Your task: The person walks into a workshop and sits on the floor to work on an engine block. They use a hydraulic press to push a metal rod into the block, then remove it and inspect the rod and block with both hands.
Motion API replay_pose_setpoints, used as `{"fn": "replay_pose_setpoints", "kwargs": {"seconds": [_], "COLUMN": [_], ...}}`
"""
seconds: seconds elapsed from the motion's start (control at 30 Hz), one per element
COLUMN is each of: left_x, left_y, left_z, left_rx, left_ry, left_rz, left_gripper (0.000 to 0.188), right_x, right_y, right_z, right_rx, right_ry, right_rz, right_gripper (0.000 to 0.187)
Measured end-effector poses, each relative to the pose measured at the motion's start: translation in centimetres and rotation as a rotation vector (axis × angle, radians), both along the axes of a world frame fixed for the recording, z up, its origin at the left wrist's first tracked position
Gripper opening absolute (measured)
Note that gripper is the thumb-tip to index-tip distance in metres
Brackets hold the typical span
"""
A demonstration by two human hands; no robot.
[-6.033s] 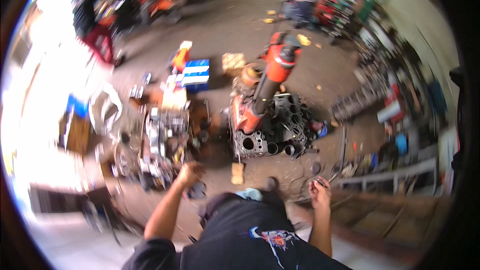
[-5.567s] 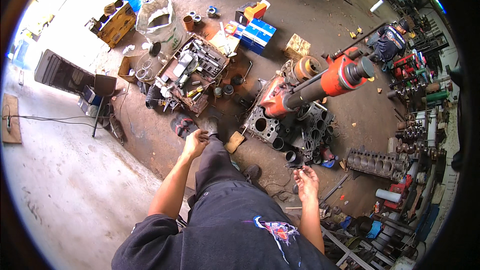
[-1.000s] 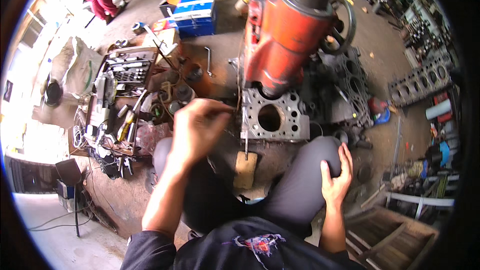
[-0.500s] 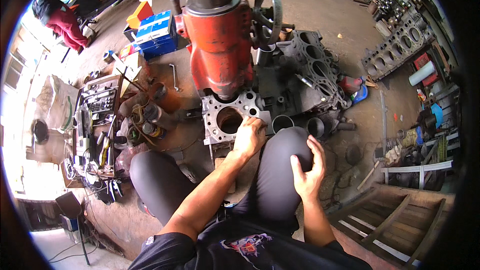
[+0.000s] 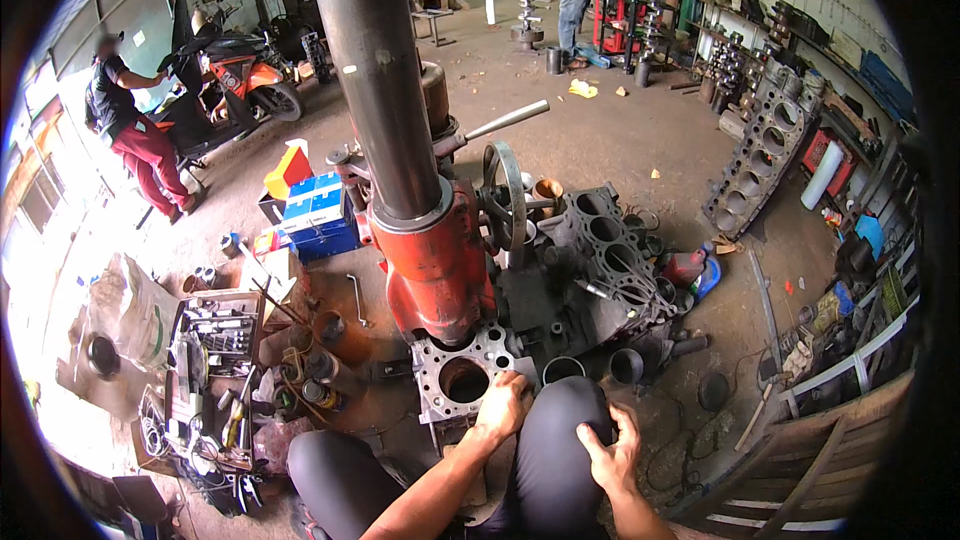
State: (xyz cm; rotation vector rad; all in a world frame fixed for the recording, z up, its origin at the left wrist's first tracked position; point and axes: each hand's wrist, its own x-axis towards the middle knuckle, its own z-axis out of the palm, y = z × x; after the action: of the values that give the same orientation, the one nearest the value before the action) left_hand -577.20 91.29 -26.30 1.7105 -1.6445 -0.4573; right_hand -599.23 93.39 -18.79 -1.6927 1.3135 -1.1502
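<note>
My left hand (image 5: 503, 402) rests with curled fingers at the near right corner of a grey metal engine block (image 5: 432, 387). Its fingertips are partly hidden, and whatever they may hold cannot be made out. Beside that hand is the block's large round bore (image 5: 464, 380). A red boring machine (image 5: 425, 265) with a thick steel column (image 5: 365, 70) stands over the block's far edge, and a handwheel (image 5: 507, 200) sits on its right side. Against the outer side of my right knee (image 5: 560, 440) lies my right hand (image 5: 615, 448), thumb and fingers apart, holding nothing.
On the left is a tray of tools (image 5: 208, 340), with a blue box (image 5: 318, 215) beyond it. Another engine block (image 5: 610, 240) lies right of the machine, and a longer one (image 5: 755, 165) further right. One person (image 5: 135, 130) stands by a motorbike (image 5: 245, 85); another (image 5: 574, 0) stands farther back.
My view has tilted upward, bringing in more of the workshop's far end and a second standing person. Both hands keep nearly the same places at the block and the knee.
</note>
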Motion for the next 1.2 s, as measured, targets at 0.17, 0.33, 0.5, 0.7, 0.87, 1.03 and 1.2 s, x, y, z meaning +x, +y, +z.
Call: {"fn": "replay_pose_setpoints", "kwargs": {"seconds": [0.17, 0.33, 0.5, 0.7, 0.87, 1.03, 1.2], "left_x": [0.0, -3.6, -5.2, -1.5, 8.6, 16.0, 15.5], "left_y": [1.3, 6.5, 13.5, 15.7, 12.2, 5.6, -3.0], "left_z": [1.3, 4.2, 6.5, 9.6, 19.9, 40.9, 63.9], "left_rx": [-0.052, 0.022, 0.154, 0.458, -0.272, -1.038, -1.242], "left_ry": [0.107, 0.701, 0.413, 0.819, 0.120, -0.228, -0.423], "left_rz": [0.031, 0.154, -0.044, -0.005, 0.150, 0.286, 0.323], "left_gripper": [0.022, 0.039, 0.097, 0.027, 0.021, 0.049, 0.093], "right_x": [0.1, -0.1, 1.5, 6.3, 10.2, 12.8, 14.9], "right_y": [0.3, -0.1, -2.8, -10.2, -14.6, -16.5, -20.8], "right_z": [-0.6, 0.0, 2.4, 8.9, 13.4, 14.7, 14.6], "right_rx": [-0.060, -0.127, -0.202, 0.106, 0.097, 0.176, 0.279], "right_ry": [-0.014, -0.023, -0.186, -0.866, -1.192, -1.392, -1.497], "right_rz": [-0.048, -0.050, 0.102, 0.319, 0.477, 0.637, 0.650], "right_gripper": [0.042, 0.024, 0.025, 0.032, 0.013, 0.020, 0.040]}}
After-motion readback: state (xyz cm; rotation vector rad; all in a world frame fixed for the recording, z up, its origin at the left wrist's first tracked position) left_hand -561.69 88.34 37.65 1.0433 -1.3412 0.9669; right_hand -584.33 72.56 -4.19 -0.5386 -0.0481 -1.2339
